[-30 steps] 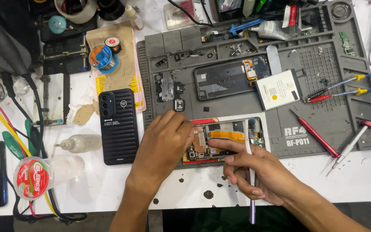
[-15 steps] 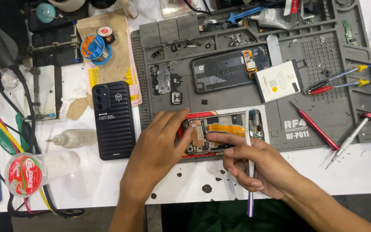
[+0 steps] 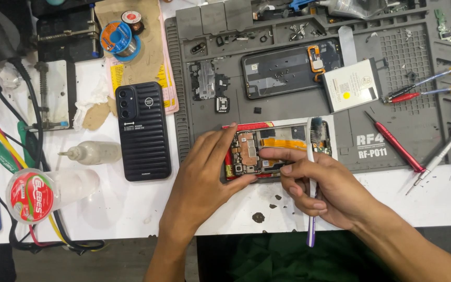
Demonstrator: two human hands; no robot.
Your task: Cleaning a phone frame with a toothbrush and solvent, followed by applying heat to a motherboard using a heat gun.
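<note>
At the front edge of the grey repair mat (image 3: 267, 112), head view: opened phone (image 3: 280, 149), circuit boards and orange flex cable exposed. Left hand (image 3: 204, 180) clasps its left end, fingers curled over the frame. Right hand (image 3: 322, 188) grips a white-and-purple brush (image 3: 311, 183), forefinger touching the board. Black ribbed phone (image 3: 143, 130) lies just left; red screwdriver (image 3: 395, 142) right.

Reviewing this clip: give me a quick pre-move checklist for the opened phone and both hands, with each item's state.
1. Left hand steadies the opened phone at its left end: ok.
2. Right hand has a grip on the thin tool: ok.
3. Tool tip contact point on the board: cannot tell.
4. Phone lies flat on the grey mat: ok.
5. Red screwdriver lies apart from the hands: ok.
</note>
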